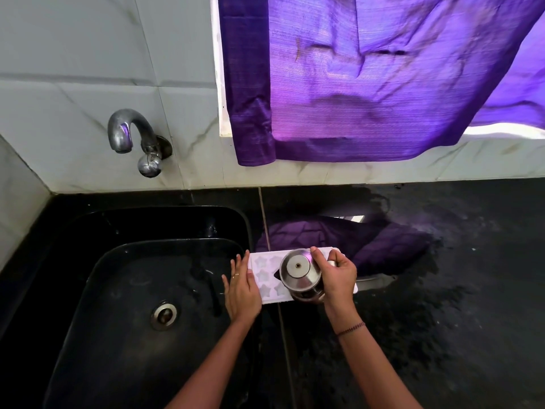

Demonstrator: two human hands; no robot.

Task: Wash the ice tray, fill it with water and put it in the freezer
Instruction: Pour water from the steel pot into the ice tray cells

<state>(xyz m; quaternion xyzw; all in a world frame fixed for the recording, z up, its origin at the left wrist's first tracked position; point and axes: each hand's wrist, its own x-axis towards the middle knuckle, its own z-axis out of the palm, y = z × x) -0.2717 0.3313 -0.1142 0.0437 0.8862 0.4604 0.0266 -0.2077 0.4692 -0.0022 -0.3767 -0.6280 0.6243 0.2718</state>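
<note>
Ice tray (263,273) lies flat on the black tabletop (442,290), just right of the sink (97,290), with its long axis running left to right and its cups facing up. It is a white plastic tray with star-shaped cups in rows, tinted faintly lilac by the light; whether the cups hold water cannot be told. The right half of the tray is hidden under a steel pot (299,273).

The left hand (242,287) rests at the tray's left end with fingers straight and close together, its edge touching the tray — a ring shows on one finger. The right hand (339,276) grips the steel pot from the right side, fingers curled over its top, and holds it tilted over the tray so that a round, flat steel face turns up toward the camera. A dark thread band circles the right wrist.

The sink is black, wet, with a metal drain (163,315) in its floor. A curved metal tap (129,134) juts from the tiled wall on the far side — a purple curtain (383,78) hangs to its right, and its reflection shows on the wet tabletop beyond the tray.
</note>
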